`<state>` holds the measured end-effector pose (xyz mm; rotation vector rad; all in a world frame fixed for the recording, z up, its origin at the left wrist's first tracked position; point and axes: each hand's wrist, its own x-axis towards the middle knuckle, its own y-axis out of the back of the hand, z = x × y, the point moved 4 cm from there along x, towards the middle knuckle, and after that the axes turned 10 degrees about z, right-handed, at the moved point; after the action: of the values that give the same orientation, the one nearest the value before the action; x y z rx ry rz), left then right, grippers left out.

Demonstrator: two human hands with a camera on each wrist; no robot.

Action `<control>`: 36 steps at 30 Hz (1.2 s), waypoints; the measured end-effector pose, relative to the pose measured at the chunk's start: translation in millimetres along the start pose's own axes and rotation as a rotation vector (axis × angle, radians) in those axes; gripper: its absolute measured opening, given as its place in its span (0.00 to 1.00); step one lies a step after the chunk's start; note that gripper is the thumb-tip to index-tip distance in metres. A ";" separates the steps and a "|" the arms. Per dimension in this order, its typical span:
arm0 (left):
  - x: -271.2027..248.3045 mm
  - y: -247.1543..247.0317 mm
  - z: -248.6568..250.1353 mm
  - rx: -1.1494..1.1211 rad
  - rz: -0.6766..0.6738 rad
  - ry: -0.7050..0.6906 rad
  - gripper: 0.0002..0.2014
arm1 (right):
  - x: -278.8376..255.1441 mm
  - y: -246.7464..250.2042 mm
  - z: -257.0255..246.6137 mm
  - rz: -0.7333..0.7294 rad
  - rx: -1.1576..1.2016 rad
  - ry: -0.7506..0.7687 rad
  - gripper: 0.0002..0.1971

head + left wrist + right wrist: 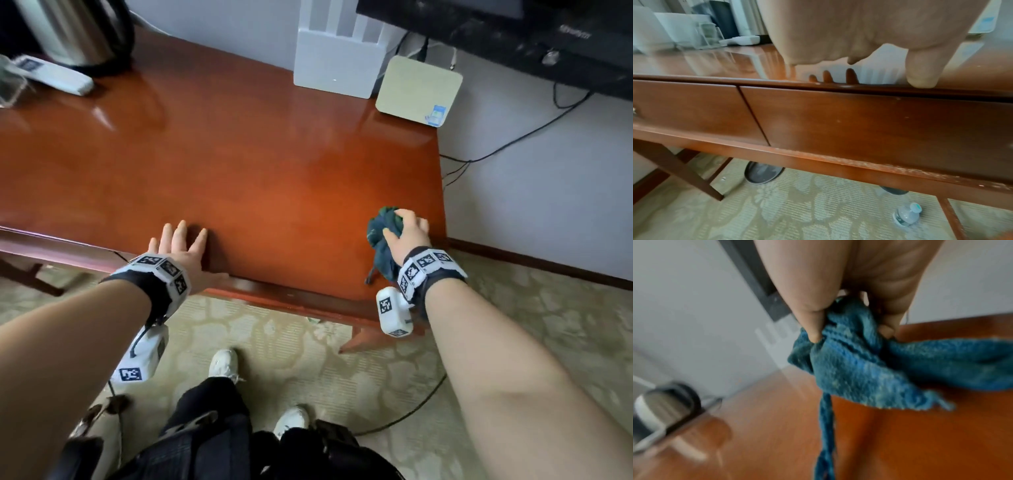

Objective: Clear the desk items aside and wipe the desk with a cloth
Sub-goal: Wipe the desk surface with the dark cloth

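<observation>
A glossy reddish-brown wooden desk [239, 164] fills the head view. My right hand [407, 233] grips a bunched dark blue-green cloth [380, 236] near the desk's front right corner; in the right wrist view the thumb and fingers pinch the blue cloth [869, 363] over the desk top [920, 434]. My left hand [178, 246] lies flat with spread fingers on the desk's front edge. In the left wrist view its thumb [920, 76] touches the edge above the drawer fronts [859, 126].
Pushed to the back stand a white router box [337, 58], a flat beige box [418, 90], a white remote [51, 73] and a steel kettle [75, 31]. A dark screen [513, 31] hangs at the right with cables. A water bottle [907, 214] lies under the desk.
</observation>
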<state>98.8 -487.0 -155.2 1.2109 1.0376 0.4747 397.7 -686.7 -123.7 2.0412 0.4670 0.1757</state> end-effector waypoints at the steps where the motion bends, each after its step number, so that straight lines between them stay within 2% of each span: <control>1: 2.9 1.5 -9.6 0.019 0.000 -0.012 0.45 | -2.2 -17.3 -8.9 -0.029 -0.062 0.000 0.20; 3: 12.2 3.0 -26.5 0.091 -0.005 -0.083 0.41 | -5.7 -43.9 -24.2 -0.022 -0.166 -0.052 0.20; 6: 24.5 -1.9 -43.0 0.172 -0.031 -0.227 0.39 | -8.9 -65.0 -50.4 -0.003 -0.194 -0.086 0.22; 10: 30.9 -7.4 -51.0 0.198 -0.007 -0.308 0.39 | -19.8 -91.4 -94.2 -0.091 -0.217 0.083 0.25; 15: 46.5 8.2 -68.3 0.111 0.014 -0.412 0.35 | -73.1 -120.2 -152.6 -0.265 -0.212 0.396 0.25; 17: 52.4 16.8 -87.3 -0.010 0.089 -0.369 0.35 | -100.9 -135.6 -183.6 -0.374 -0.163 0.541 0.25; 19: 57.2 22.8 -115.2 -0.117 0.165 -0.239 0.36 | -128.6 -153.7 -213.9 -0.561 -0.131 0.687 0.24; 21: 61.7 23.9 -143.4 -0.125 0.172 -0.189 0.36 | -147.1 -168.6 -241.5 -0.723 -0.165 0.793 0.24; 22: 64.1 23.7 -152.8 -0.102 0.156 -0.209 0.35 | -148.4 -170.6 -252.7 -0.737 -0.164 0.806 0.24; 25: 70.3 28.5 -162.2 -0.070 0.124 -0.274 0.35 | -127.5 -159.6 -273.2 -0.602 -0.057 0.683 0.24; 28: 78.5 37.6 -157.9 -0.124 0.146 -0.251 0.33 | -97.6 -137.3 -272.1 -0.443 0.009 0.511 0.24; 31: 90.9 46.3 -150.1 -0.139 0.134 -0.214 0.34 | -68.5 -115.5 -254.0 -0.299 0.022 0.349 0.23; 36: 111.9 61.2 -126.9 -0.128 0.092 -0.246 0.39 | -21.7 -76.6 -200.2 0.036 0.071 0.023 0.22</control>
<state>58.5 -312.1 -142.5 1.1729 0.7335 0.4447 295.5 -500.1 -89.4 2.1196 0.4569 0.2064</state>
